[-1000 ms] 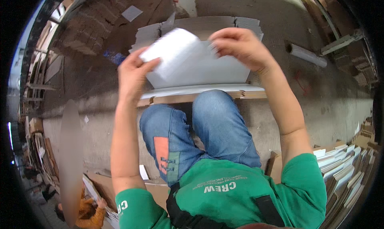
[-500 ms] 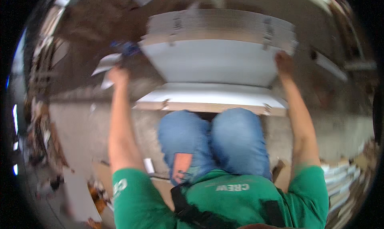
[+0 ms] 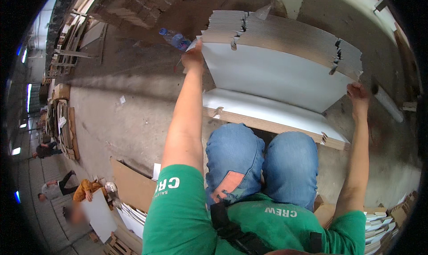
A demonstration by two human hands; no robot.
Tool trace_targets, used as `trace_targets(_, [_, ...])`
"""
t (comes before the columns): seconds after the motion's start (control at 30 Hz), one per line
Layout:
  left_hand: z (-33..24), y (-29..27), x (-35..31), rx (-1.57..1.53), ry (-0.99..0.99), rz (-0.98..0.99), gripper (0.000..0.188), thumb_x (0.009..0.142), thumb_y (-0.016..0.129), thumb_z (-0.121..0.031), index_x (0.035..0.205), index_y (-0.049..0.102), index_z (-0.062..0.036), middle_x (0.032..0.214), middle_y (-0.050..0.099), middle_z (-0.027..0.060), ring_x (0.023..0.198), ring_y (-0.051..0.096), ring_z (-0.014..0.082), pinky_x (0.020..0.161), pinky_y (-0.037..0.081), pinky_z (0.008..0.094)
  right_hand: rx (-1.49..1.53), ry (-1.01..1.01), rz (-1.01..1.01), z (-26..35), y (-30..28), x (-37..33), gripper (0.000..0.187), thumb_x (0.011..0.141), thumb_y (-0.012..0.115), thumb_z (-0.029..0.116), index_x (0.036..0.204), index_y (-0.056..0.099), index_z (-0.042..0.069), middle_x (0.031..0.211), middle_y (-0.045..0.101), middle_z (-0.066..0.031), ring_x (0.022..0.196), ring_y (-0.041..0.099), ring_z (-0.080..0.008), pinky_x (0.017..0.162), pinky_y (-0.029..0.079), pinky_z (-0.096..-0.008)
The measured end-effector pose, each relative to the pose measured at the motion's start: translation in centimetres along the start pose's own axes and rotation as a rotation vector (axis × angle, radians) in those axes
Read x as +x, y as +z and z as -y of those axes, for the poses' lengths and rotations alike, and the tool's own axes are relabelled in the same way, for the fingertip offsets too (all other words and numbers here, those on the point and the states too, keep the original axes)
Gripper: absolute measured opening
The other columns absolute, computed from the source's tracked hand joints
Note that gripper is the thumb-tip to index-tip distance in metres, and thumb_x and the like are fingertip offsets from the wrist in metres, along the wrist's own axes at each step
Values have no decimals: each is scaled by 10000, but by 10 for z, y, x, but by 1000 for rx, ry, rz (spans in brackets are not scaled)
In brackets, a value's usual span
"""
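Note:
Before my knees, slotted sheets of white-faced cardboard stand in a thick upright stack (image 3: 272,72), tilted away from me. Their corrugated edges show along the top. A lower stack of white cardboard (image 3: 267,110) lies flat against its foot. My left hand (image 3: 193,60) is closed at the upright stack's upper left corner, with a small white cardboard piece at its fingers. Whether that hand also grips the front sheet is hard to see. My right hand (image 3: 358,96) has its fingers curled at the front sheet's right corner.
Crumpled plastic bottles (image 3: 174,39) lie on the floor beyond my left hand. A pale tube-like roll (image 3: 388,104) lies at the right. Brown cardboard (image 3: 133,181) lies left behind me. Farther left, a person in orange (image 3: 88,190) is by a white board (image 3: 99,216); other people are beyond.
The view has turned, shifting the stacks rightward in the picture. My left hand has moved from beside the stack to its upper left corner. My right hand stays by the right corner.

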State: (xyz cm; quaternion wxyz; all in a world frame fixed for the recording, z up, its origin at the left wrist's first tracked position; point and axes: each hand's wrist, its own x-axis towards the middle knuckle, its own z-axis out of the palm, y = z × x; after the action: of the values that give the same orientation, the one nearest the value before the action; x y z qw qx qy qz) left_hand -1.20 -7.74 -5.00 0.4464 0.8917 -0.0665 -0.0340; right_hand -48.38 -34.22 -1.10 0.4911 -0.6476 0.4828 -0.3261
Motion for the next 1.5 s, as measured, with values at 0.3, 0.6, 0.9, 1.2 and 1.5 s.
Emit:
trace_targets(0.3, [64,-74,79,-291,-212,504,547,693,624,-114,1216,473,-63,1135,524,84,968,496,207,818,391,382,173,61,-40,40,5,8,150,733,634,48,867,576,17,790,597,-60,707,563,-156,636,468,-283])
trace_targets(0.6, [25,3,44,-34,-55,215,633,745,574,-521,1058,567,30,1072,587,93,1006,531,226,849,379,304,-499,-427,-220,-37,38,13,162,746,603,157,816,483,74,708,583,-103,640,586,-247,568,469,-349])
trace_targets(0.9, [33,-2,34,-385,-115,184,490,720,654,-367,994,600,36,990,608,76,929,545,200,801,400,305,-787,-71,-267,-15,-8,18,310,803,561,340,894,498,50,806,600,-113,734,596,-246,612,479,-362])
trace_targets(1.2, [13,-18,59,-166,-87,295,511,693,673,-340,1083,564,-28,1170,501,105,1073,470,251,870,363,373,-264,-66,-61,2,1,26,207,660,666,39,814,529,52,760,589,-62,701,568,-158,621,465,-297])
trace_targets(1.5, [34,10,44,-127,-104,170,718,678,650,-517,1023,558,106,1054,575,153,943,535,234,819,395,332,-814,-617,-340,-55,25,28,234,764,605,214,911,500,66,957,542,-134,887,535,-336,725,451,-415])
